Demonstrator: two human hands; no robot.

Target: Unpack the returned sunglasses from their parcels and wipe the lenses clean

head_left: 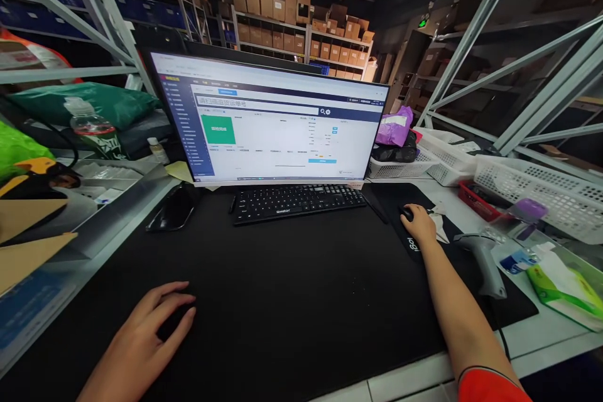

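My left hand (153, 326) rests on the black desk mat (282, 289) with its fingers apart and nothing in them. At the right, my right hand (420, 225) is closed over a dark computer mouse (406, 213), which sits on a black mouse pad (393, 198). Between and beyond the hands lies a black keyboard (301, 202). Behind it stands a lit monitor (273, 132) with a search bar and a green block on its screen. A grey barcode scanner (487, 264) lies to the right of my right forearm. Crumpled tissue (439, 223) is beside the mouse hand.
A black phone (172, 208) lies left of the keyboard. White baskets (541, 188), a purple package (394, 127) and a green tissue pack (565, 289) occupy the right side. An open carton (32, 220) and a bottle (94, 129) stand left. Shelves with boxes (271, 3) rise behind.
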